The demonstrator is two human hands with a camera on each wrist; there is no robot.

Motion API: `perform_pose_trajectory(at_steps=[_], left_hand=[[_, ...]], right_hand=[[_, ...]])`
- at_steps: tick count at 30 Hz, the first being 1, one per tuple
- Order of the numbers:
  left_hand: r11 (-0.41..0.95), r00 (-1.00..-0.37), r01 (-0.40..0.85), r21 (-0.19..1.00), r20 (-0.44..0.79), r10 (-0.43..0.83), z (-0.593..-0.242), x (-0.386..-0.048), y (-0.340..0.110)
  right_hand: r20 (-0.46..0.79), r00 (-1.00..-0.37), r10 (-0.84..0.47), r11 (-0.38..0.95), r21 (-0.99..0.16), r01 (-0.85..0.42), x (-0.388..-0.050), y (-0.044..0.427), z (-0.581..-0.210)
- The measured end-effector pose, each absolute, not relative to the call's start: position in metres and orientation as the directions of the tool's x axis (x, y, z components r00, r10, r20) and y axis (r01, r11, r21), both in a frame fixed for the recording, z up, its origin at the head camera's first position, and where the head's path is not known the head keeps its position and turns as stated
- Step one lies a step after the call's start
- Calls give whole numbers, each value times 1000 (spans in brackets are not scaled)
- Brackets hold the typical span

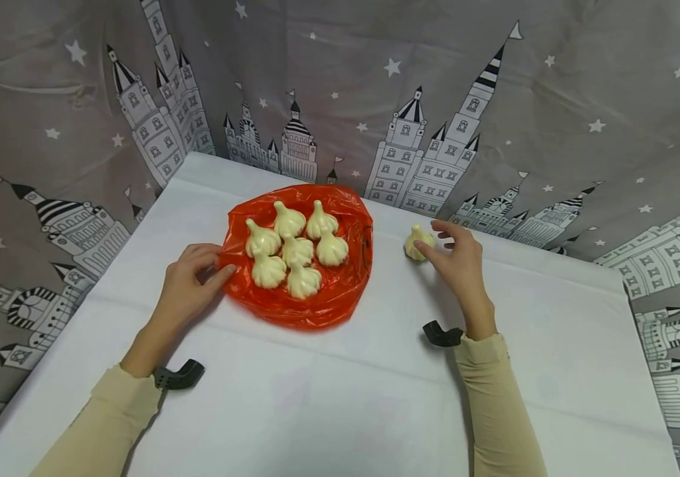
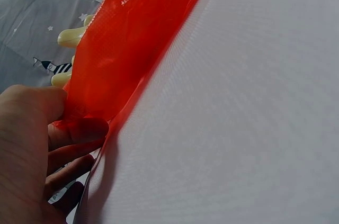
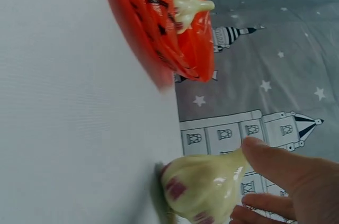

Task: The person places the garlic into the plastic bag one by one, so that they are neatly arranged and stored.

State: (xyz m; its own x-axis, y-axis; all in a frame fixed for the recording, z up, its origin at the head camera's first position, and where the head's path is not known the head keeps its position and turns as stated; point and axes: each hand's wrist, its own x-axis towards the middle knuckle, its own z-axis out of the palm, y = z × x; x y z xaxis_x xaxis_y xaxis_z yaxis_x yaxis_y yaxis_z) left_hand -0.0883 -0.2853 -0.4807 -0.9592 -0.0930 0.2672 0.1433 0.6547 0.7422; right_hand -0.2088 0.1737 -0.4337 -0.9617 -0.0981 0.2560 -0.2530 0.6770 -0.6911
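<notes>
Several pale yellow garlic bulbs (image 1: 298, 252) sit close together on a crumpled red plastic bag (image 1: 340, 298), most with stems pointing up. At the bag's left edge, my left hand (image 1: 191, 281) pinches the red plastic between thumb and fingers, as the left wrist view shows. To the right of the bag, a single garlic bulb (image 3: 198, 187) with purplish patches stands on the table. Beside this bulb is my right hand (image 1: 459, 258), thumb (image 3: 265, 155) at its stem and other fingers spread apart from it; whether the thumb touches cannot be told.
A white cloth covers the table (image 1: 316, 411). Behind it and along the sides hangs a grey curtain (image 1: 328, 59) printed with castles and stars. Black markings show on the bag's right side. A black wrist mount (image 1: 179, 375) sits at each sleeve cuff.
</notes>
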Motion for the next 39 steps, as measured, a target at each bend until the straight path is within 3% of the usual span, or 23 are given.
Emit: perform_pose_trajectory(at_steps=[7, 24, 32, 39], left_hand=[[656, -957, 148, 740, 274, -94, -483, -89, -286], [644, -962, 143, 751, 259, -88, -483, -90, -284], [645, -962, 138, 751, 257, -94, -482, -87, -285], [655, -962, 140, 743, 259, -88, -482, -87, -285]], right_hand=[[144, -978, -153, 720, -661, -210, -210, 173, -439], [177, -962, -208, 712, -647, -273, -212, 176, -444], [195, -970, -146, 641, -728, -243, -208, 171, -432], [157, -977, -143, 652, -728, -212, -204, 170, -424]])
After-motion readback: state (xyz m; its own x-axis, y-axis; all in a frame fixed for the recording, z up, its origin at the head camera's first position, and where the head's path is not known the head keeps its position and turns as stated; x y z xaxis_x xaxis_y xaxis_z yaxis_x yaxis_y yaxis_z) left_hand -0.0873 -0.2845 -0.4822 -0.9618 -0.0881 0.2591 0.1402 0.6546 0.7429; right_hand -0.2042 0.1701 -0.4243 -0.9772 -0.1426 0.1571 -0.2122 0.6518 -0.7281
